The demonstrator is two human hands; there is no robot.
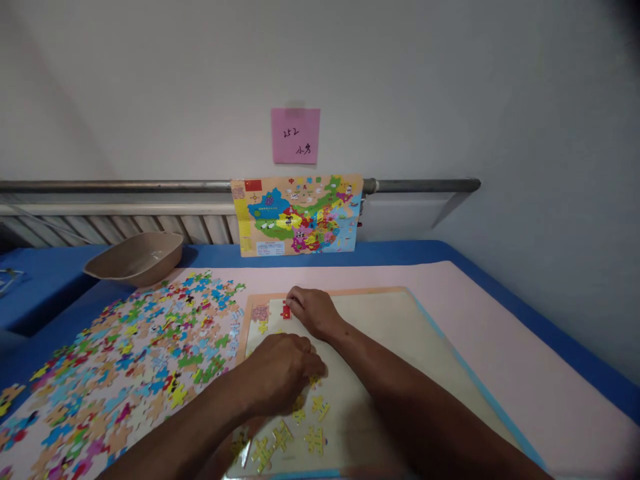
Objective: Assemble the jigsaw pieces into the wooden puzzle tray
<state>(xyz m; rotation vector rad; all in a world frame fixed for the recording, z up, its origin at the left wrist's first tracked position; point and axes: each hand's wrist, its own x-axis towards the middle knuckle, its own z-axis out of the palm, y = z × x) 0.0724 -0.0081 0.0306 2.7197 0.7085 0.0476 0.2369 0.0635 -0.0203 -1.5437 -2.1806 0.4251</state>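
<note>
My right hand (pixel 316 313) reaches to the upper left of the puzzle board (pixel 365 313), its fingers curled together at a red jigsaw piece (pixel 286 311). Closer to me, my left hand (pixel 284 372) is bent over the board with its fingers closed; what they hold, if anything, is hidden. Just below its fingertips a yellow jigsaw piece (pixel 315 381) partly shows. Several loose yellow pieces (pixel 316 440) lie on the lower left of the board. In its upper left corner is a piece with pinkish print (pixel 260 312).
Many mixed jigsaw pieces (pixel 150 347) spread over the pink sheet left of the board. Behind them stands a beige basin (pixel 137 260). A colourful map sheet (pixel 300 217) hangs from the pipe (pixel 425 186), with a pink note (pixel 295 136) on the wall above.
</note>
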